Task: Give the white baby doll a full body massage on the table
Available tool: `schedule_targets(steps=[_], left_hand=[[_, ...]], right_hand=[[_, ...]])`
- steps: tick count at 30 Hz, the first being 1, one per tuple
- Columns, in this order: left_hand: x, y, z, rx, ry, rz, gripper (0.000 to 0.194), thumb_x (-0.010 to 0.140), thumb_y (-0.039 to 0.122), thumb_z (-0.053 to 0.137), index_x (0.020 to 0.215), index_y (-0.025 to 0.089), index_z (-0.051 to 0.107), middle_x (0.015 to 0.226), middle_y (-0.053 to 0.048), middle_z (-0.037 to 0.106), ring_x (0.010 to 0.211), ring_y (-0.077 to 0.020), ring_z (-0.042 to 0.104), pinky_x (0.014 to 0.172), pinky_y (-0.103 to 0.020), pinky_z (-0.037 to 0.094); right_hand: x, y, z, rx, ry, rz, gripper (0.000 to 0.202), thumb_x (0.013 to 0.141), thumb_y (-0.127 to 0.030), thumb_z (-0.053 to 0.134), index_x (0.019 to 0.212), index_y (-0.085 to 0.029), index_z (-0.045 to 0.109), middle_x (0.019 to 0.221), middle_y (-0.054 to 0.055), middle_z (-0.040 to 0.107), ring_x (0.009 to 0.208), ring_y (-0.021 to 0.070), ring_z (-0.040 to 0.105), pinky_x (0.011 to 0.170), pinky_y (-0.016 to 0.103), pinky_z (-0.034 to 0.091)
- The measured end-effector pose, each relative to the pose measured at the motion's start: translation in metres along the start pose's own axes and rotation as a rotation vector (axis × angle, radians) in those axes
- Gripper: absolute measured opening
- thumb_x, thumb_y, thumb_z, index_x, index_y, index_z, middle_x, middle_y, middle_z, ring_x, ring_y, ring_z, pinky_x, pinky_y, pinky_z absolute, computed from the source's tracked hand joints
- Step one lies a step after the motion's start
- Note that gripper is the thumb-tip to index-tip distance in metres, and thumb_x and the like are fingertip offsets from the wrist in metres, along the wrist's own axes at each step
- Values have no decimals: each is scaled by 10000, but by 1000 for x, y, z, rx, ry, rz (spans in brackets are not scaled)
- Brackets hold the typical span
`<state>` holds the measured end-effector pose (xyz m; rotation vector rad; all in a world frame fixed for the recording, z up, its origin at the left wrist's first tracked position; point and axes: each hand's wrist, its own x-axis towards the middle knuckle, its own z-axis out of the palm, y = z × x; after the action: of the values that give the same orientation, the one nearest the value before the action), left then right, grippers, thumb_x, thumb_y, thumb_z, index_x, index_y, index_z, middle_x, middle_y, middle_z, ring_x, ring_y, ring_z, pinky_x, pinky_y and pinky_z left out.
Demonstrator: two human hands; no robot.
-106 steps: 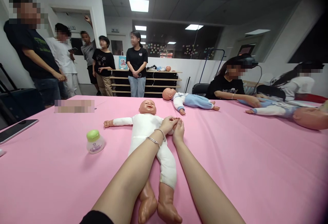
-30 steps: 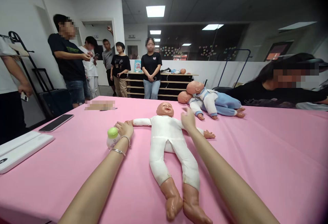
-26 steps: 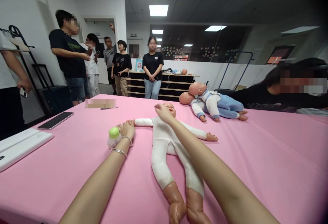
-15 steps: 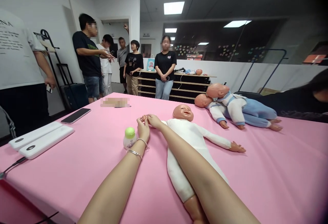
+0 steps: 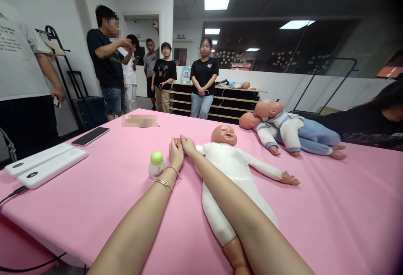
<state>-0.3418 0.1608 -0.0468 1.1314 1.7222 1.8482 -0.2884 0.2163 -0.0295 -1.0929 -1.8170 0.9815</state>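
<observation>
A baby doll (image 5: 234, 170) in a white cloth body lies face up on the pink-covered table (image 5: 119, 191). Its arm on my left side stretches out to my two hands. My left hand (image 5: 176, 154) and my right hand (image 5: 188, 145) meet there, fingers curled around the doll's small hand (image 5: 176, 141), of which only a bit shows. My right forearm passes over the doll's body. Close beside my left wrist stands a small round bottle (image 5: 156, 166) with a green cap.
Two more dolls (image 5: 283, 124) in blue and white clothes lie at the right. On the left are a dark phone (image 5: 91, 136) and two white power banks (image 5: 52, 168), one with a cable. Several people stand behind the table; another person (image 5: 368, 119) is at the right edge.
My view has shifted slightly. Both hands stay at the doll's hand, with the fingers now pointing a little more upward. A person at the back left has raised their hands.
</observation>
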Motion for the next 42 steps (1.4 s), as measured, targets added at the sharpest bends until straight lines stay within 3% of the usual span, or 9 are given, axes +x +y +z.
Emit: schedule_targets(steps=[5, 15, 18, 21, 27, 31, 33, 36, 42], left_hand=[[0, 2, -3, 4, 24, -55, 373, 905, 247, 359, 1232, 127, 494, 1265, -137, 530, 1172, -198, 498, 966, -309, 412], [0, 1, -1, 61, -6, 7, 373, 881, 245, 413, 1223, 118, 486, 1239, -127, 550, 1149, -177, 511, 967, -268, 395], [1, 2, -4, 202, 57, -41, 333, 891, 260, 378, 1161, 122, 518, 1144, -127, 604, 1064, -185, 563, 889, -272, 431], [1, 2, -11, 401, 96, -131, 389, 904, 236, 304, 1237, 91, 442, 1038, -159, 635, 997, -227, 590, 808, -322, 444], [1, 4, -23, 694, 31, -101, 322, 887, 271, 351, 985, 111, 613, 936, -166, 639, 1056, -305, 521, 848, -399, 396], [-5, 9, -23, 729, 67, -113, 327, 863, 202, 374, 1059, 59, 593, 1084, -213, 578, 1084, -323, 486, 898, -434, 363], [-18, 16, -23, 738, 96, 8, 369, 856, 204, 391, 1165, 56, 529, 1171, -222, 523, 1133, -326, 443, 918, -446, 352], [-56, 35, -33, 664, 4, 564, 344, 857, 196, 395, 1170, 115, 512, 1210, -161, 503, 1171, -285, 399, 970, -436, 318], [-159, 75, -90, 181, -385, 1406, 285, 830, 190, 397, 1094, 139, 490, 1064, -106, 543, 1035, -214, 457, 910, -374, 356]], right_hand=[[0, 0, 0, 75, -117, 30, 198, 798, -352, 533, 806, -182, 633, 784, 15, 671, 612, 102, 578, 553, 199, 437], [-4, -9, -3, -152, 75, 72, 446, 830, -548, 425, 655, -173, 592, 657, 32, 627, 592, 130, 552, 588, 235, 421], [-6, -20, -10, -107, -36, 56, 464, 923, -413, 265, 828, -131, 620, 828, 80, 659, 747, 139, 593, 711, 239, 445], [-20, -39, -29, -115, -116, 37, 277, 875, -267, 427, 1055, -113, 572, 1044, 101, 632, 934, 155, 578, 846, 261, 423], [-138, -88, -103, -266, -558, -244, 270, 868, -285, 439, 1052, -182, 607, 1071, 56, 633, 978, 174, 574, 905, 334, 426], [-233, -91, -146, -366, -798, -287, 488, 737, -245, 603, 1219, -197, 540, 1234, 73, 560, 1153, 219, 502, 1011, 368, 360], [-261, -87, -157, -376, -902, -279, 699, 659, -279, 693, 1311, -194, 455, 1344, 96, 467, 1260, 257, 402, 1063, 398, 297], [-279, -80, -161, -413, -891, -265, 841, 609, -319, 739, 1362, -199, 383, 1437, 122, 325, 1324, 295, 296, 1082, 450, 248], [-286, -70, -148, -448, -813, -438, 317, 666, -216, 670, 982, -242, 677, 1246, 64, 548, 1181, 263, 469, 1094, 485, 179]])
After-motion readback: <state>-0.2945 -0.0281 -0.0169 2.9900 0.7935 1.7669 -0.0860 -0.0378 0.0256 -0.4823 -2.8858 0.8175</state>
